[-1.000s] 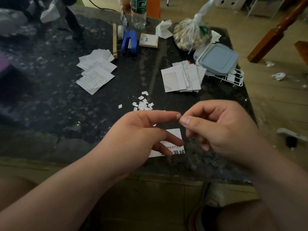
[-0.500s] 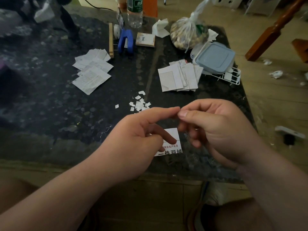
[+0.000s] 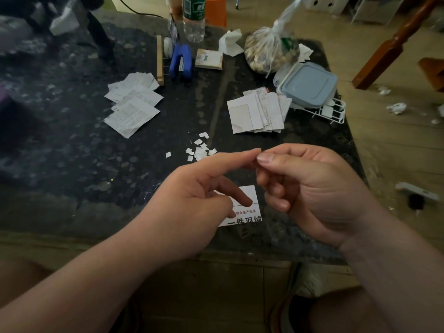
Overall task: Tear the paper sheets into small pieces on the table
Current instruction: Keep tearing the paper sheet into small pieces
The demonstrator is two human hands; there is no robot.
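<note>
Where your left forefinger (image 3: 237,157) meets your right thumb (image 3: 266,158), the two tips touch just above the table (image 3: 72,152), and any scrap caught between them is hidden, so I cannot tell whether either hand grips paper. Your left hand (image 3: 192,207) has the forefinger stretched straight to the right and the middle finger angled down, with the last two fingers tucked under. Your right hand (image 3: 312,188) has its fingers curled into the palm and the thumb laid over them.

Beneath your left fingers, near the front edge, lies a white printed slip (image 3: 249,218), partly covered by that hand. Just beyond your fingertips sits a small scatter of torn pieces (image 3: 200,150). Farther off, a fanned pile of printed sheets (image 3: 132,109) lies on the left and a squarer stack of sheets (image 3: 257,114) on the right. Behind the right stack a grey-lidded box (image 3: 308,84) rests on a white wire rack (image 3: 335,114), with a knotted plastic bag (image 3: 271,51) beside it. At the far edge are a blue stapler (image 3: 180,62) and a bottle (image 3: 194,18).
</note>
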